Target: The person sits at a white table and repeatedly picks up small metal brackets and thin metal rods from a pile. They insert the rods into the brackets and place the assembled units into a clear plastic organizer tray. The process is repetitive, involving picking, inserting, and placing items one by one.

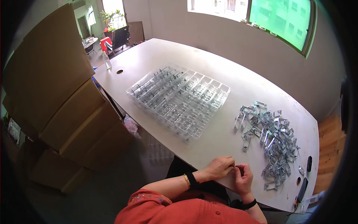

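Note:
My left hand (220,167) and my right hand (243,180) meet over the near edge of the table. The fingers of both are closed and pinched together, fingertips almost touching. Whatever lies between them is hidden or too small to make out. To the right of my hands is a loose heap of small silvery metal brackets (276,143), many with a frame-like shape. Farther off and to the left lies a stack of transparent plastic trays (224,96). Their narrow compartments hold small metal parts, darker ones toward the left side.
Tall stacked cardboard boxes (84,128) stand left of the white table (238,80). A transparent bottle (106,61) is by the far left edge, near a round hole. Dark handheld objects (302,189) lie at the right edge. A plastic bag (131,126) hangs beside the boxes.

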A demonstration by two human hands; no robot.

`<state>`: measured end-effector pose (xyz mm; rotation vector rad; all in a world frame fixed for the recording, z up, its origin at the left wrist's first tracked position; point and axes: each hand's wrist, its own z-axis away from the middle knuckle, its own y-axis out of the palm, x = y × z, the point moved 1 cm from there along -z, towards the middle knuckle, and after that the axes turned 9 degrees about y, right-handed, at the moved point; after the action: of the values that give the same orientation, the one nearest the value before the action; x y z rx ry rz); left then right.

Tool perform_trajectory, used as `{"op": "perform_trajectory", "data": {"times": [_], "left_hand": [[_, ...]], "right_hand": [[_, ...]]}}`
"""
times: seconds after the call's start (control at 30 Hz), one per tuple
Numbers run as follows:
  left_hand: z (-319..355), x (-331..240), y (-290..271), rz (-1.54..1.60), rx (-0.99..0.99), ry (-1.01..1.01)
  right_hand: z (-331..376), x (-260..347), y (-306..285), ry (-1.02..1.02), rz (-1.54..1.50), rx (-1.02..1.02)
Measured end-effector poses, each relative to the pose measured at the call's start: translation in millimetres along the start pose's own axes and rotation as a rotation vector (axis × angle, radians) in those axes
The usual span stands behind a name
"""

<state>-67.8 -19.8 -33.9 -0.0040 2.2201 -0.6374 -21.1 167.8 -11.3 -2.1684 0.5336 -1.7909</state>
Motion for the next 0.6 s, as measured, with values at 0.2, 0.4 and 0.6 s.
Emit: {"op": "perform_trajectory", "data": {"times": [0.2,0.4,0.6], "left_hand": [[1.0,-6.5,-4.0,0.008,0.008,-0.002],[2.5,-7.6,-4.1,0.036,0.006,-0.024],[2.5,-7.3,-3.9,0.055,0.0,-0.036]], "right_hand": [[4.5,-8.8,0.6,0.104,-0.097,0.052],[7.0,-2.0,-2.4,0.151,-0.147,0.081],[7.5,-6.6,-3.1,0.164,-0.14,0.093]]}}
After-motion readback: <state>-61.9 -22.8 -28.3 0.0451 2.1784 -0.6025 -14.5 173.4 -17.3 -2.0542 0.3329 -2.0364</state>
